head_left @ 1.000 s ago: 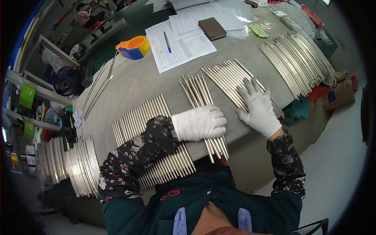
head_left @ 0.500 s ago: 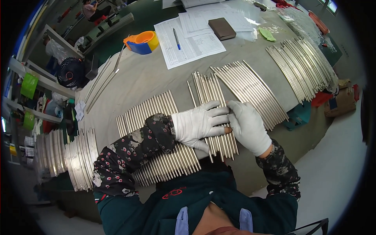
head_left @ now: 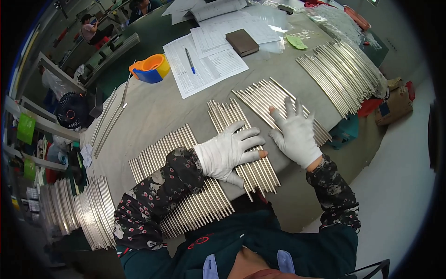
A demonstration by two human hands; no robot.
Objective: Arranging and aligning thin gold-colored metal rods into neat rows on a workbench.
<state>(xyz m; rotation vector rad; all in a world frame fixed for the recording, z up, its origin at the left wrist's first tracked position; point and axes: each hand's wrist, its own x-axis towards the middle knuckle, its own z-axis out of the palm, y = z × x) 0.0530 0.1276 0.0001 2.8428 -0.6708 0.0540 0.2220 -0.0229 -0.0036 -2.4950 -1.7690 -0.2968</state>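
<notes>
My left hand (head_left: 227, 152), in a white glove with a bare fingertip showing, lies with its fingers spread across a narrow group of shiny metal rods (head_left: 265, 176). Under my left forearm is a wider row of similar rods (head_left: 197, 207). My right hand (head_left: 297, 136), gloved in the same way, is open over the near end of another row of rods (head_left: 261, 98) to the right. Its fingers are stretched apart and cover part of that row. Whether the right palm presses on the rods is hard to make out.
More rods (head_left: 341, 76) lie at the far right, and bundles (head_left: 95, 214) stand at the left. Beyond my hands are printed sheets (head_left: 209, 76), a pen (head_left: 190, 61), a brown box-like object (head_left: 242, 43) and an orange-and-blue tape dispenser (head_left: 151, 69). A black fan (head_left: 70, 110) stands left.
My right hand has moved off the narrow group, away from my left fingers, and opened over the row to the right. The left hand stays spread on its rods. The view has shifted slightly.
</notes>
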